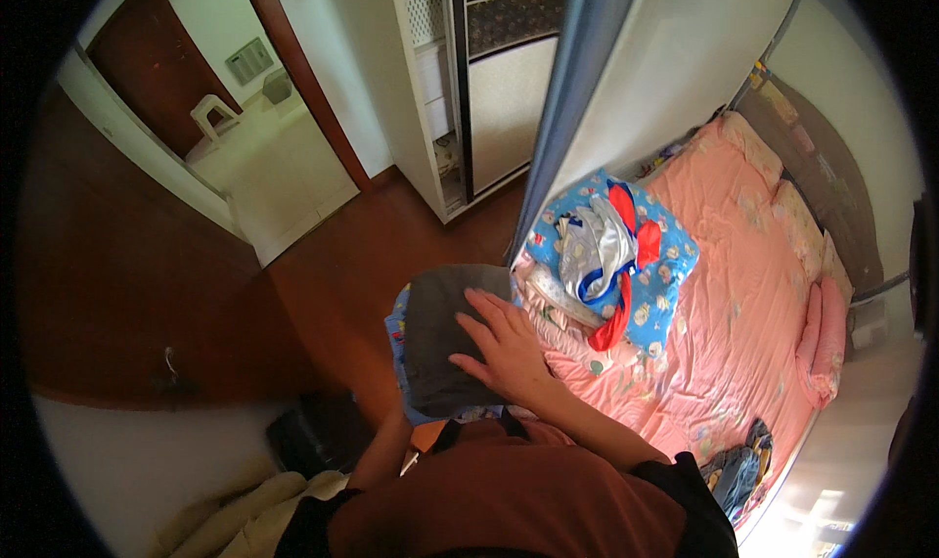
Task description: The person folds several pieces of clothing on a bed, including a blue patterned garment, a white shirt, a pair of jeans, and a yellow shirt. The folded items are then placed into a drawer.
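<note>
A dark grey folded cloth lies on top of a bundle in front of my torso. Under it, blue patterned fabric shows along the left edge. My right hand rests on the grey cloth with its palm down and fingers spread. From below, my left forearm runs up to the bundle's lower left corner, where the bundle hides my left hand. To the right, on the bed's near corner, a blue patterned pillow or cushion carries a crumpled silver-white garment with blue trim and red fabric.
A pink sheet covers the bed, with dark clothes at its lower right edge. A blue-grey curtain hangs beside a partly open wardrobe. Beyond the doorway stands a white stool. A black object sits at lower left.
</note>
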### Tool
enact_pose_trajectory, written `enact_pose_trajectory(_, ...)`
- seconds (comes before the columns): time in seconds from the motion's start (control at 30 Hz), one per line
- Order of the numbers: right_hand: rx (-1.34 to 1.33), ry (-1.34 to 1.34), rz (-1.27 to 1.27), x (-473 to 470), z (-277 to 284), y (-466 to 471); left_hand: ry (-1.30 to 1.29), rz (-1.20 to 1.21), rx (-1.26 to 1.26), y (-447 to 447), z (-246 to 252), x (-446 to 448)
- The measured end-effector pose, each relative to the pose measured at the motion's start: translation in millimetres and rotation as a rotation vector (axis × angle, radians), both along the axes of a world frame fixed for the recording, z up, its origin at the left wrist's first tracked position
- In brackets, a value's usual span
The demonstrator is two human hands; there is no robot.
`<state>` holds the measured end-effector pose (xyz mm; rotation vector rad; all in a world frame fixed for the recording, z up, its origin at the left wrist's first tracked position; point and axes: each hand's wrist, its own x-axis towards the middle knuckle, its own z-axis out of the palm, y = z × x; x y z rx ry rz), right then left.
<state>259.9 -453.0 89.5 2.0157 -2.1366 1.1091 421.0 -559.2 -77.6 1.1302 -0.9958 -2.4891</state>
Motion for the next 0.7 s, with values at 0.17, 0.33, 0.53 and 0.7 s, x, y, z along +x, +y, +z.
enact_pose_trajectory(0.17, 0.131, 0.215, 0.226, 1, -31, -83, -0.032, 0.135, -0.020, -57, -8, 6)
enact_pose_trajectory(0.33, 0.096, -0.043, 0.383, -40, -34, -160, -0.077, 0.242, -0.036, -113, -12, 0)
enact_pose_trajectory(0.53, -0.188, -0.412, 0.114, -127, 14, -307, -0.103, 0.319, -0.027, -184, -15, -26)
enact_pose_trajectory(0.7, -0.424, -0.840, -0.179, -193, 18, -433, -0.124, 0.300, -0.024, -235, -25, -47)
